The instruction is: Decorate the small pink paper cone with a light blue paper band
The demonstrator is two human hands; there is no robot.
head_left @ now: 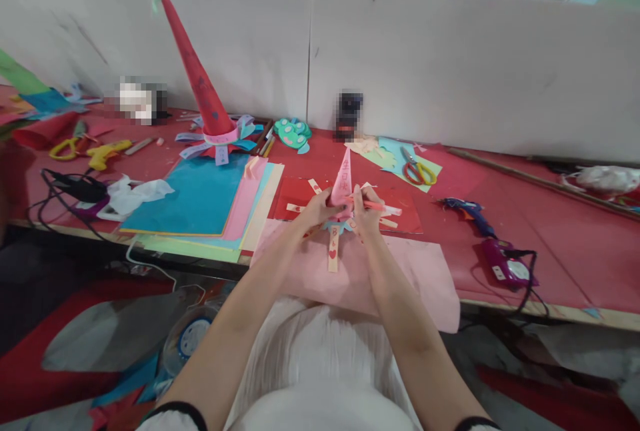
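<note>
Pink paper cone [343, 181] stands upright over the pink sheet [400, 278] on the tabletop [575, 244], left hand [316, 210] gripping its base. Right hand [367, 212], just beside, is closed on what appears to be a pink marker [376, 205]. Scissors [417, 168] lie beyond the cone.

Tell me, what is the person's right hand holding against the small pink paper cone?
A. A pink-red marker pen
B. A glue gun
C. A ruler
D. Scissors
A: the right hand grips a pink-red marker pen at the small pink cone, while the scissors and glue gun lie on the table.
</note>
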